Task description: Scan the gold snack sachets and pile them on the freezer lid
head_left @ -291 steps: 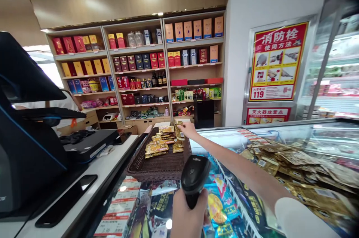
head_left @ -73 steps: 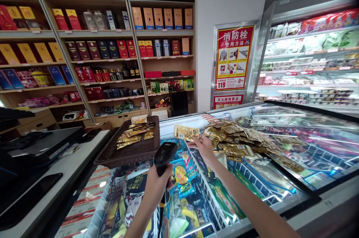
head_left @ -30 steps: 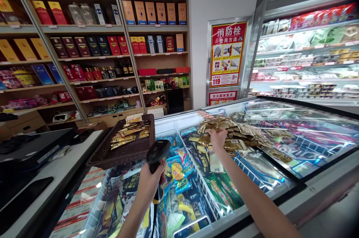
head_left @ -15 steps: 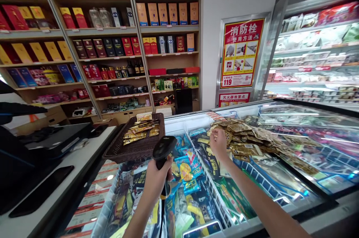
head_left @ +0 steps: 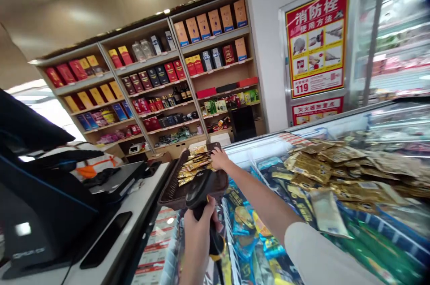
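My left hand [head_left: 198, 226] is wrapped round the grip of a black barcode scanner [head_left: 201, 188], whose head points forward and away from me. Stretched out ahead, my right hand [head_left: 220, 159] is over the right side of a brown woven basket [head_left: 174, 193], with its fingers apart beside the packets; nothing held in it shows. Small gold snack packets [head_left: 193, 166] lie piled inside the basket. To the right, a heap of larger gold packets [head_left: 336, 159] rests on top of the freezer goods. The scanner's cord hangs down below my left hand.
Below are freezer bins with blue ice-cream packs [head_left: 247, 226] and white wire dividers. On the left counter lie a black phone-like slab [head_left: 106, 240] and a dark till machine [head_left: 43, 204]. Shelves of boxed goods [head_left: 151, 83] and a red fire-hydrant sign [head_left: 317, 43] stand behind.
My right hand has moved left from the heap of gold packets to the basket, and its fingers have opened out. The view has turned and tilted; my left hand still grips the scanner.
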Available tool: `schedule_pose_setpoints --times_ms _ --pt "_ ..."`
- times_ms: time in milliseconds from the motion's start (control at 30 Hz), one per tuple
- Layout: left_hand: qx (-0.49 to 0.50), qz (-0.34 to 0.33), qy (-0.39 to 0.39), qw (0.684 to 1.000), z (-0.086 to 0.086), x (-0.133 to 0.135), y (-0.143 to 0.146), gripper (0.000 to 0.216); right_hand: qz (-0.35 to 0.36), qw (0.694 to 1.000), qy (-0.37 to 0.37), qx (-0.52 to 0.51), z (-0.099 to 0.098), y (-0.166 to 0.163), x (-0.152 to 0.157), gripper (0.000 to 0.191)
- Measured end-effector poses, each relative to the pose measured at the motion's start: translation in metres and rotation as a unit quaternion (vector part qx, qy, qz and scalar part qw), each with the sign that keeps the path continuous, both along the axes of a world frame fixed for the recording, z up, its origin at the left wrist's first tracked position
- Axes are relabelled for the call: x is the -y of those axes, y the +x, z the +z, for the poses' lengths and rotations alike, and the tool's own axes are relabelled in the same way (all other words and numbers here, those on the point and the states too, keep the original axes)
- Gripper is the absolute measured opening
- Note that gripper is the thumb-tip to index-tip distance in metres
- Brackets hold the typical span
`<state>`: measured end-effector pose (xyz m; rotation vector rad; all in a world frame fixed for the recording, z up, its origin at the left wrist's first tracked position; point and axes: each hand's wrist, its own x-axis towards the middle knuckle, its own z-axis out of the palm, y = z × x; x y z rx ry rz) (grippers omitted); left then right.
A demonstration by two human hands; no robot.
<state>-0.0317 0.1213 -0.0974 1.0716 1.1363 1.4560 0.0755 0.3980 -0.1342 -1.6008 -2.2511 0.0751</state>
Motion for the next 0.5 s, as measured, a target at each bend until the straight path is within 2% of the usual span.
schedule_pose_setpoints --times_ms 100,200,400,500 --pt "0.019 0.010 -0.017 1.000 0.001 -0.001 -0.002 0.040 -0.011 0.998 -0.055 0.039 -0.019 -0.014 -0.021 0.058" --pt "0.019 0.017 -0.026 0.999 -0.002 0.000 -0.001 0.039 -0.005 0.995 -0.092 0.048 -0.037 -0.009 -0.031 0.054" --pt "0.026 0.020 -0.016 0.999 -0.007 0.009 0.006 0.035 0.027 0.998 -0.031 0.045 -0.041 -0.003 -0.028 0.025" --pt "0.029 0.025 -0.006 0.999 -0.007 0.008 0.008 0.032 0.010 1.000 0.023 -0.013 -0.040 0.004 -0.026 0.028"
